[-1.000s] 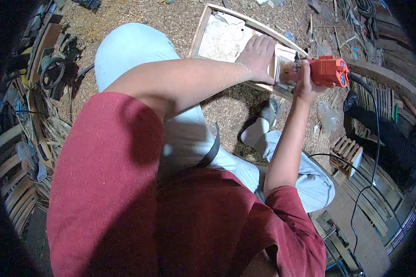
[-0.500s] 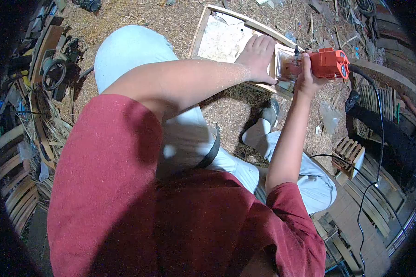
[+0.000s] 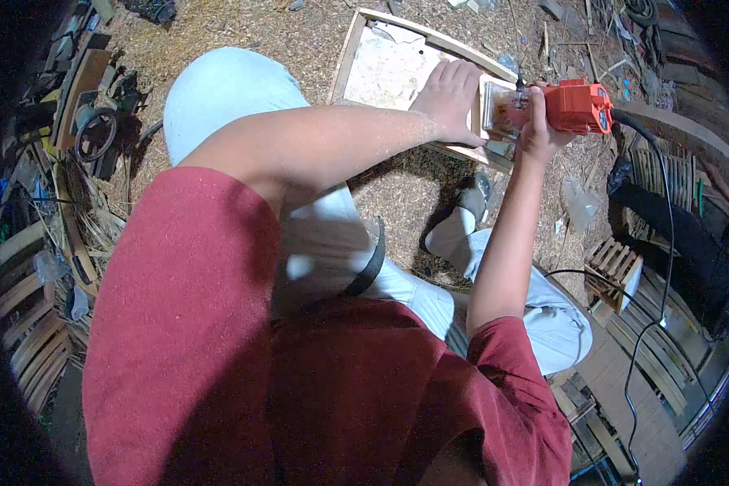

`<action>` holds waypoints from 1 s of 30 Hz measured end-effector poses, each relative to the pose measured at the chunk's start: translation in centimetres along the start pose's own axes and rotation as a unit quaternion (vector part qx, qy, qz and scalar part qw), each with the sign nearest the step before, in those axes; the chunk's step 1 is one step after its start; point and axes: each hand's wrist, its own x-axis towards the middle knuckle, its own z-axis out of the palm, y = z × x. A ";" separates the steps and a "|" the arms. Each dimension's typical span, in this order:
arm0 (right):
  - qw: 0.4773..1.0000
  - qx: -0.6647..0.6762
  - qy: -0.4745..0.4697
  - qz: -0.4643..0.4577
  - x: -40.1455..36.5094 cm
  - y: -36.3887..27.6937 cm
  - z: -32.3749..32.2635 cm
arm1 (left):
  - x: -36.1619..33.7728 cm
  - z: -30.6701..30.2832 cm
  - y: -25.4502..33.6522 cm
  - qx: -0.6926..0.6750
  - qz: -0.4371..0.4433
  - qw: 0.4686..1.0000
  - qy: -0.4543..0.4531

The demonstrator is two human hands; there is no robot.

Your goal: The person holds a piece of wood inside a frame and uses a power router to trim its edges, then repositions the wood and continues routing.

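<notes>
- Your right hand [image 3: 541,134] has its grip closed around the red tool [image 3: 577,108], with the thumb lying along the side nearer your left hand [image 3: 449,101].
- The tool is at the right end of the wooden box [image 3: 346,61], its clear base [image 3: 504,112] over that end and its red body reaching out past it.
- Your left hand is spread flat and palm down over the box, just beside the clear base; its grip is open, fingers side by side and thumb out toward the base. Whether the thumb touches the base, you cannot tell from here.
- Inside the box, left of that hand, a pale panel [image 3: 385,69] shows, speckled and stained.
- A black cord [image 3: 670,235] leaves the back of the tool and runs down your right side.
- The box lies in front of you, beyond your knees, above ground [image 3: 413,194] strewn with wood chips.
- Your shoe [image 3: 479,194] is near the box's close side.
- A clear plastic bag [image 3: 579,202] and a small slatted crate [image 3: 611,263] lie off to your right.
</notes>
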 end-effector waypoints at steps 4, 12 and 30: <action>1.000 -0.009 -0.012 -0.012 0.0 -0.2 -0.1 | -0.1 -0.2 0.2 0.006 0.000 1.000 0.000; 0.997 0.075 0.002 -0.008 0.8 -1.8 -0.6 | -0.1 -0.1 0.0 -0.011 -0.005 1.000 -0.012; 0.999 0.015 -0.037 0.007 -0.2 -0.2 -0.4 | -0.1 0.1 -0.3 -0.054 0.001 0.999 0.005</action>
